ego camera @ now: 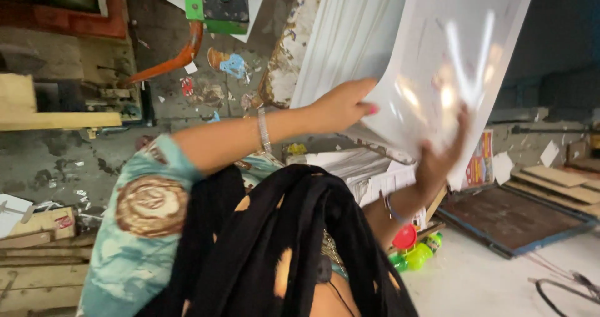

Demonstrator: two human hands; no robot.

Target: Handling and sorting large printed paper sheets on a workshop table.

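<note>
Mid-lift on a big glossy white sheet (450,54) — both hands are on it, raised in front of the camera; left hand (344,107) is closed on the sheet's left edge, thumb on the near face and fingers behind, bracelet on the wrist; right hand (440,151) is spread flat under the lower edge, fingers up against the back, motion-blurred so exact contact is hard to read; the sheet sits tilted, top leaning away to the right, light glare across the face; just behind it stands a stack (350,35) of similar white sheets on edge, and more printed sheets lie lower, near the right wrist; green bottles (415,254) with a red cap on the floor below, flat boards (512,217) at right. Judgement: sheet is being pulled off the stack; it looks floppy, so the next move wants both edges kept supported and the lower corner clear of the clutter beneath.
</note>
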